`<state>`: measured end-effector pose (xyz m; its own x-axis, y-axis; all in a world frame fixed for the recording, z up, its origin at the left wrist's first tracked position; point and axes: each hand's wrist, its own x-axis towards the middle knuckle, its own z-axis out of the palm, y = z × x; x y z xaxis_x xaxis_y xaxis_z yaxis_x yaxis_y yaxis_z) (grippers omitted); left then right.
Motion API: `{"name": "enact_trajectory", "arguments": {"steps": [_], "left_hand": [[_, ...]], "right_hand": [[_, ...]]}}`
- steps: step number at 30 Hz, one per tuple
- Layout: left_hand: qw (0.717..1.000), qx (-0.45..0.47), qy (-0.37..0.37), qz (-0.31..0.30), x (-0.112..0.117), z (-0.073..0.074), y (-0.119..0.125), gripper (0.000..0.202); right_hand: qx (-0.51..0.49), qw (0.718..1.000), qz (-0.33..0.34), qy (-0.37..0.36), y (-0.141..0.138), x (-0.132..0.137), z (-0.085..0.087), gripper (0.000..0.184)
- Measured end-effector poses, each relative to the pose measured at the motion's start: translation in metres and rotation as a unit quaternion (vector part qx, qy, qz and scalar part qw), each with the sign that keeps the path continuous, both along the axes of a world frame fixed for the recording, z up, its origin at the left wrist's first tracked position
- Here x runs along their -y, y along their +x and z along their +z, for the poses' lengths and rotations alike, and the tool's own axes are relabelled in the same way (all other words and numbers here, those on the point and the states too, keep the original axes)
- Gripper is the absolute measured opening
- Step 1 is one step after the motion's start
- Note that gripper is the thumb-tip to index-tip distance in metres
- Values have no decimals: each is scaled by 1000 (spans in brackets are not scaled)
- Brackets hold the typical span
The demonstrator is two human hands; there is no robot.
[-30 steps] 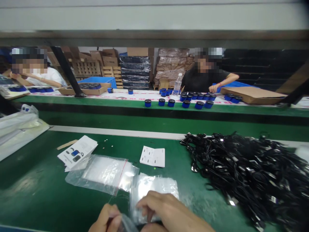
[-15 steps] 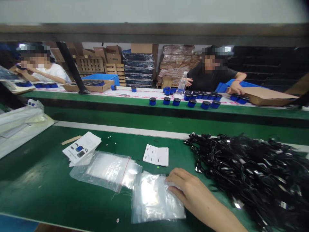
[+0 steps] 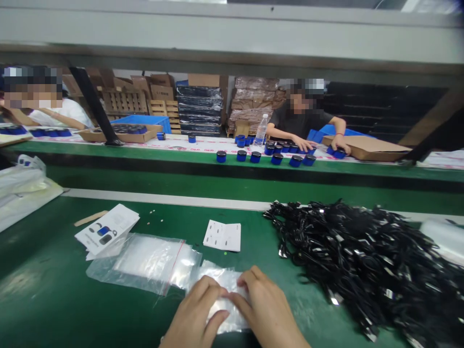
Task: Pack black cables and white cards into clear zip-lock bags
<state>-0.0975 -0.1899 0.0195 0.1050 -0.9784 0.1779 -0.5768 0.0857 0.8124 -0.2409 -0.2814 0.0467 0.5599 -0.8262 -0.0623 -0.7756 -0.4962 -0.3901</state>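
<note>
My left hand (image 3: 197,311) and my right hand (image 3: 267,305) are together over a stack of clear plastic zip bags (image 3: 228,323) near the front of the green table. Their bent fingers and thumbs pinch at the top bag, with the fingertips partly hidden. Just left of them lies a larger clear bag with a red seal line (image 3: 148,261), holding more bags. A folded leaflet (image 3: 223,236) lies beyond my hands. Several printed leaflets (image 3: 108,229) overlap the larger bag's far left corner.
A heap of black cables (image 3: 348,261) covers the right side. White plastic wrapping (image 3: 25,188) lies at the left. Blue jar-like items with black tops (image 3: 255,157) stand on the far bench, where a co-worker (image 3: 304,118) handles some. A shelf beam (image 3: 232,53) crosses overhead.
My left hand has come into view onto the bag stack. My right hand has shifted left over the stack. The far co-worker's other hand has reached down among the blue items.
</note>
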Motion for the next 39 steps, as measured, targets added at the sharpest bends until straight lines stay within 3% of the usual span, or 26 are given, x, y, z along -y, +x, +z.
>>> {"name": "enact_trajectory", "arguments": {"steps": [4, 8, 12, 21, 26, 31, 35, 39], "left_hand": [[998, -61, 23, 19, 22, -12, -9, 19], [989, -142, 16, 24, 21, -19, -9, 11], [983, -170, 25, 56, 21, -16, -9, 18], [976, -198, 46, 81, 21, -18, -10, 25], [979, -182, 63, 71, 20, -4, -7, 27], [967, -220, 113, 56, 17, 16, -11, 28], [956, -254, 137, 59, 17, 17, -11, 31], [934, -314, 154, 64, 17, 15, -8, 38]], "right_hand": [[41, 998, 1, 50, 1, 1, -3, 9], [95, 993, 47, 55, 0, 0, -6, 16], [62, 993, 78, 61, 0, -3, -6, 22], [72, 995, 33, 68, 4, 0, -4, 24], [171, 982, 40, 74, 1, 0, -4, 17], [189, 977, 50, 80, 8, -3, -3, 13], [185, 978, 47, 82, 12, -5, -8, 17], [235, 961, 56, 138, 10, -2, -10, 15]]}}
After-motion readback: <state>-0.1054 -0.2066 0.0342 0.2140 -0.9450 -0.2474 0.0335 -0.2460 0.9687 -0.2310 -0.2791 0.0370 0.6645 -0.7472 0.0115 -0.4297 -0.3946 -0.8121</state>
